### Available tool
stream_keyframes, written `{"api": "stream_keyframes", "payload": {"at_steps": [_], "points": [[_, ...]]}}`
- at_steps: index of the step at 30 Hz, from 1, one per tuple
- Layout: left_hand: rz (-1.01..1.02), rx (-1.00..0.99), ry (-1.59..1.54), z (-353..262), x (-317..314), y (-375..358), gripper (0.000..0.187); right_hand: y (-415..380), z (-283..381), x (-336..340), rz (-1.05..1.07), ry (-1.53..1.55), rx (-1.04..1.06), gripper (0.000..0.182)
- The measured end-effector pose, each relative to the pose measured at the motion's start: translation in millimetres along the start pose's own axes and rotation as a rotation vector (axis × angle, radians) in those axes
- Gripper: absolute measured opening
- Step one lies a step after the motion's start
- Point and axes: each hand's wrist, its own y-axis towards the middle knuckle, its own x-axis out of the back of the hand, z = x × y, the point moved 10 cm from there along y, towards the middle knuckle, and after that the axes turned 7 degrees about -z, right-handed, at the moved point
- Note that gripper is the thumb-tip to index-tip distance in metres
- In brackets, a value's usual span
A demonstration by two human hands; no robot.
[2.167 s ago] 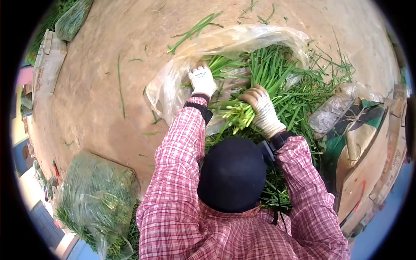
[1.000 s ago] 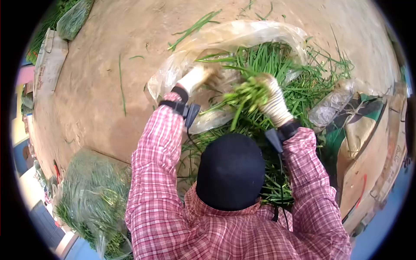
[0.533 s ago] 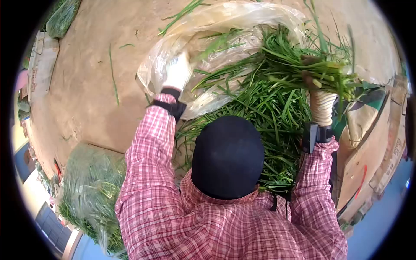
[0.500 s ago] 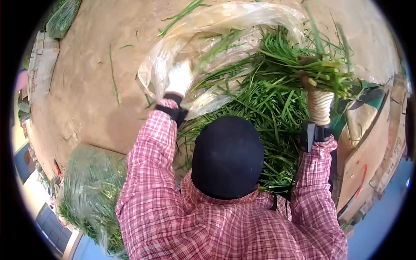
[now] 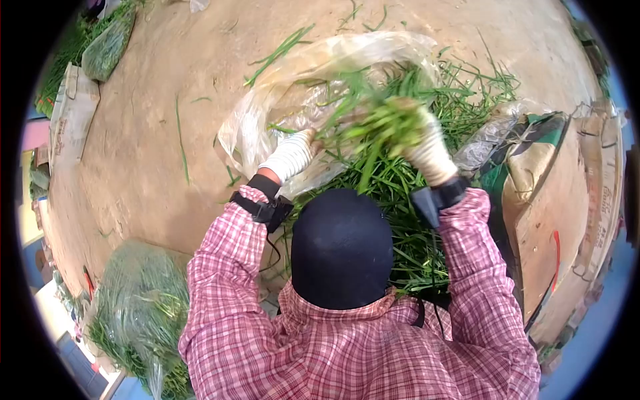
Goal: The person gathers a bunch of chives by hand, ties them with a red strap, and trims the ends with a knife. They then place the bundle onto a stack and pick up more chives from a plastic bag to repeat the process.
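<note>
- The bunch of green stalks [image 5: 380, 127] is up off the ground, in front of the person's head, above the open mouth of the clear plastic bag [image 5: 313, 73]; its pale cut ends are blurred.
- The right hand [image 5: 427, 150], in a light knitted glove, has its grip closed around that bunch, with stalks sticking out on both sides of the fist.
- The left hand [image 5: 293, 153], also gloved, reaches to the bag's near edge just left of the bunch; its fingers are hidden behind the leaves and plastic, so I cannot tell how its grip stands or whether it holds the bag.
- A dark strap with a small device sits on each wrist, at the cuffs of a pink plaid shirt [image 5: 347, 347].
- The bag lies on the dirt floor [image 5: 147, 147], partly filled with greens.
- A loose pile of the same stalks [image 5: 413, 240] lies under the arms and spreads to the right of the bag.
- Flattened cardboard [image 5: 567, 220] and a green-printed sack [image 5: 527, 153] lie just right of the pile.
- A packed bag of greens [image 5: 143, 307] sits at lower left, well apart from the hands.
- Another filled bag [image 5: 107, 43] and more cardboard [image 5: 70, 113] lie at the far upper left.
- A few single stalks are scattered on the floor.
</note>
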Motion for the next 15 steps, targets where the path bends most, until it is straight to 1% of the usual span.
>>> {"api": "stream_keyframes", "payload": {"at_steps": [1, 2, 3, 4, 5, 7, 8, 9, 11, 12, 13, 15], "points": [[-0.011, -0.015, 0.009, -11, 15, -2, 0.025, 3, 0, -16, 0.096, -0.378, 0.119, 0.031], [0.069, -0.098, -0.170, -32, 20, -5, 0.026, 0, -1, -35, 0.168, -0.572, 0.281, 0.033], [0.156, -0.184, -0.350, -52, 22, -7, 0.029, -3, 2, -55, 0.255, -0.596, 0.404, 0.041], [0.267, -0.281, -0.242, -60, 19, -10, 0.035, -8, -1, -61, 0.242, -0.667, 0.390, 0.046], [0.265, -0.296, -0.237, -66, 20, -8, 0.035, -17, -3, -65, 0.231, -0.737, 0.374, 0.051], [0.145, -0.443, -0.333, -95, 45, -15, 0.039, -21, -14, -53, 0.135, -0.734, 0.179, 0.059], [0.180, -0.429, -0.207, -97, 44, -16, 0.041, -23, -4, -51, 0.062, -0.762, 0.283, 0.053], [0.039, -0.322, -0.416, -102, 69, -27, 0.038, -22, 11, -48, 0.020, -0.657, 0.266, 0.046], [0.437, 0.049, -0.856, -53, 32, -17, 0.040, -6, 12, -19, -0.010, -0.417, 0.023, 0.035], [0.241, 0.035, -0.959, -64, 52, -24, 0.044, 6, 28, 3, -0.076, -0.590, 0.048, 0.031], [0.244, 0.027, -0.960, -56, 43, -29, 0.044, 19, 51, 23, -0.137, -0.766, 0.085, 0.028], [0.096, -0.013, -0.290, -1, 20, -29, 0.046, 31, 126, 52, -0.267, -0.393, 0.158, 0.025]]}}
